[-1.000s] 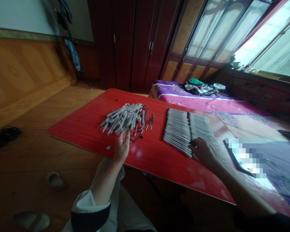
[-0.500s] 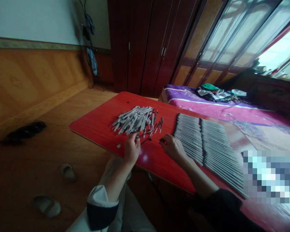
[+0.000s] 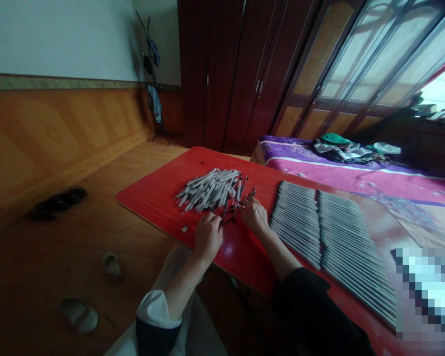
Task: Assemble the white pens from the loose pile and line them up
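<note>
A loose heap of white pen barrels (image 3: 209, 189) lies on the red table (image 3: 155, 198), with thin dark refills (image 3: 241, 195) scattered along its right side. My left hand (image 3: 207, 236) rests at the near edge of the heap with its fingers curled around something I cannot make out. Just right of it, my right hand (image 3: 254, 213) reaches into the dark refills, fingers bent over them. To the right, two neat rows of assembled pens (image 3: 330, 237) lie side by side on the table.
A bed with a purple and pink cover (image 3: 341, 170) and crumpled clothes stands behind the table. Dark wooden wardrobes (image 3: 226, 74) line the back wall. Slippers (image 3: 79, 314) and dark shoes (image 3: 57, 201) lie on the wooden floor at left. A blurred patch covers the lower right.
My right hand has left the rows of pens and moved left to the dark refills beside the heap. My left hand has closed at the heap's near edge. The view has swung left.
</note>
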Demonstrator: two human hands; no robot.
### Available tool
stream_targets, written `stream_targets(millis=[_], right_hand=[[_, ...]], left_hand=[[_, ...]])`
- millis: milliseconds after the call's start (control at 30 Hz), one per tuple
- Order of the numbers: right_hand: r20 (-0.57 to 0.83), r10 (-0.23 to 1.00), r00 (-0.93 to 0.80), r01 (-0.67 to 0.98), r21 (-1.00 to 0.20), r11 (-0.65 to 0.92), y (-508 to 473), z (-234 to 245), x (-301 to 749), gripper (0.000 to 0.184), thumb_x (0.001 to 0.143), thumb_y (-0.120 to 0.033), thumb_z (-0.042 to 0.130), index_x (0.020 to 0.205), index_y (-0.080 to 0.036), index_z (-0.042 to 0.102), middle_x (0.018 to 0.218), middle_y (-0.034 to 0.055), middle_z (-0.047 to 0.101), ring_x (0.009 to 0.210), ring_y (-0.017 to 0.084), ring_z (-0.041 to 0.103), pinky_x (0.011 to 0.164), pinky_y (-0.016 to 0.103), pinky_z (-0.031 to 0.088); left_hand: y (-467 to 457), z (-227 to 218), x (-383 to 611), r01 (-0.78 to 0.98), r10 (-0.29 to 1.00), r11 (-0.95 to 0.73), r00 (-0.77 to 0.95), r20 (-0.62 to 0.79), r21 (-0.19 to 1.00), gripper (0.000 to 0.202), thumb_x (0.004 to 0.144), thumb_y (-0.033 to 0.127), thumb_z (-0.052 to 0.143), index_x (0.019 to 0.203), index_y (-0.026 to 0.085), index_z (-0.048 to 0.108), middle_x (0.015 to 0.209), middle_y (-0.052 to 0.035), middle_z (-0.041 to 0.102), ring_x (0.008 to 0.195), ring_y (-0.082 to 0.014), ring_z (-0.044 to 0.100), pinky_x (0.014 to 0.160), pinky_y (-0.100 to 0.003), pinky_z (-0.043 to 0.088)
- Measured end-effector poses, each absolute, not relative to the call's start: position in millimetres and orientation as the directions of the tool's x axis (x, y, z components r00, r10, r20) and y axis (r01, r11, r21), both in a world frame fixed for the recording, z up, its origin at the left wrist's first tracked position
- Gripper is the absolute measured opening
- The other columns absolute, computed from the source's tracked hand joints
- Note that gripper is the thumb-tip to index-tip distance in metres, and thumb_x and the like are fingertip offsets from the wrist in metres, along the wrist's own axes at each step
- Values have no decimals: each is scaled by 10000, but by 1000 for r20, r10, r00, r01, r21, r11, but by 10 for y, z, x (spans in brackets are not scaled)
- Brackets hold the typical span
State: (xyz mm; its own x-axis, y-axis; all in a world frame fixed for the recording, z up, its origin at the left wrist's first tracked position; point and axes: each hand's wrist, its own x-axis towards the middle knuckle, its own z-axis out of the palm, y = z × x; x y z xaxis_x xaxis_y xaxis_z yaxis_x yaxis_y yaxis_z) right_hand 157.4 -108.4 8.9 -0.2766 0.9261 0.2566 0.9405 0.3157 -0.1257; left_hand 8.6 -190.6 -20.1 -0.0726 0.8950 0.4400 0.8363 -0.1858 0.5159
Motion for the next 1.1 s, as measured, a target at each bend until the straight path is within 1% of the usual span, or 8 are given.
stream_targets(millis=[100,300,467,633,733,833,967,1100], right_hand=[[245,907,-344,925,-80,373,-1096,66,1563,293,876,-243,413,1071,-250,632,995,95,557,959,210,495,677,253,383],[269,893,-362,906,-122,404,-1084,13,1615,255,869,-222,443,991,-228,667,932,80,574,919,189,502,703,247,384],[366,880,-302,845,-324,425,-1017,-44,1678,210,854,-253,486,949,-210,668,922,53,607,878,164,546,708,230,405],[395,856,-333,691,-516,506,-1113,-57,1516,207,854,-260,482,880,-186,674,841,42,637,785,150,587,688,224,424],[384,817,-431,632,-517,577,-1217,-33,1397,186,828,-214,502,875,-191,681,861,46,647,815,154,589,699,222,427],[342,821,-457,634,-522,570,-1257,31,1329,209,823,-239,504,938,-187,671,867,44,655,797,149,597,683,217,430],[247,926,-285,819,-438,369,-1150,129,1259,263,850,-355,455,895,-195,660,922,60,674,837,176,615,701,248,441],[157,964,-214,889,-378,259,-976,153,1109,337,830,-415,440,944,-166,634,930,104,684,868,225,632,695,296,477]], left_hand=[[-1888,-196,92,823,899,-161,-106,425,545,108,754,104,546,815,182,590,842,-58,569,874,-204,538,801,-336,424],[-1837,-212,-11,567,874,-156,-303,381,809,120,799,166,501,883,155,587,870,-74,629,837,-189,591,791,-333,459],[-1784,-204,-28,470,807,-196,-421,414,861,261,779,127,481,1026,140,565,1020,-113,610,910,-196,589,807,-334,466],[-1757,-95,131,278,881,-195,-373,293,940,277,803,303,526,1019,139,577,861,-73,657,765,-180,623,704,-295,494],[-1756,-67,145,246,897,-232,-320,305,941,272,826,371,488,920,158,629,856,-66,680,826,-189,626,752,-293,483],[-1767,-118,53,273,851,-194,-431,300,942,320,826,420,468,880,154,637,837,-75,683,795,-201,622,734,-303,482],[-1738,-240,-83,309,745,-126,-598,296,943,386,791,461,496,964,140,623,905,-89,673,823,-219,613,728,-305,477],[-1673,-314,-122,339,730,-67,-624,278,938,428,782,485,477,974,138,639,911,-90,676,845,-241,608,776,-333,460]])
